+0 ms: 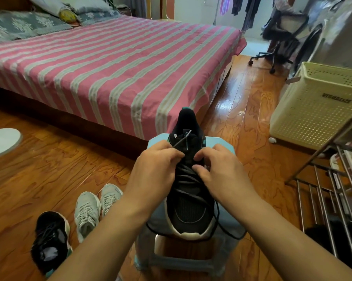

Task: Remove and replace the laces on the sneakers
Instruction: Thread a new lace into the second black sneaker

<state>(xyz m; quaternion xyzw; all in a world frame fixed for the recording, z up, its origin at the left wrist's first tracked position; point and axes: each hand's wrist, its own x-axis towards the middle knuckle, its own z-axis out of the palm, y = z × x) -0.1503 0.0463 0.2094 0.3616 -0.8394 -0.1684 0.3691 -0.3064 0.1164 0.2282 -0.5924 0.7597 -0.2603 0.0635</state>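
Note:
A black sneaker (pixel 189 209) with a white sole stands on a light blue stool (pixel 221 145), toe towards me. Its dark lace (pixel 186 191) crosses the upper eyelets, and slack loops hang over both sides of the stool. My left hand (pixel 157 169) pinches a lace end whose grey tip (pixel 182 140) sticks up over the tongue. My right hand (pixel 217 171) rests on the right side of the shoe, fingertips pressing at the upper eyelets. A second black sneaker (pixel 49 240) lies on the floor at lower left.
A pair of light grey sneakers (pixel 96 207) sits on the wooden floor left of the stool. A bed with a pink striped sheet (pixel 110 67) is ahead. A cream laundry basket (pixel 321 106) and a metal rack (pixel 333 189) stand at right. A white fan base (pixel 2 140) is at left.

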